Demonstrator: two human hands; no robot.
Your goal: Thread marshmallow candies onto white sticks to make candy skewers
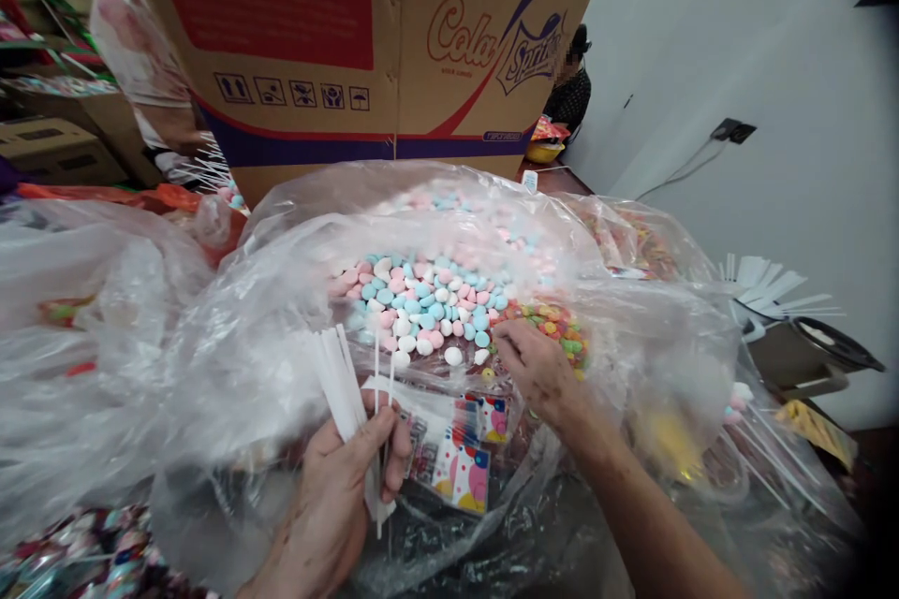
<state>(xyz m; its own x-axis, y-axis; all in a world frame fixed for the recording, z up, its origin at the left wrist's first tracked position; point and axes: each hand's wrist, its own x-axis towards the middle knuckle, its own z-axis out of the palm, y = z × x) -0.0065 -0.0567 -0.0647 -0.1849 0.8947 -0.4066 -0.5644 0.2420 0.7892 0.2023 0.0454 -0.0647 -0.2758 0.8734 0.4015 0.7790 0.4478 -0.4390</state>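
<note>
My left hand is closed around a bundle of white sticks and small printed packets, low in the middle. My right hand reaches into a big clear plastic bag, fingers pinched at the edge of a heap of pink, blue and white candies. Right beside its fingertips lies a smaller heap of orange, green and yellow candies. Whether the fingers hold a candy is hidden.
A large Cola cardboard box stands right behind the bag. More clear bags crowd the left side. White sticks and a dark tray lie at the right by the white wall. Another person sits behind the box.
</note>
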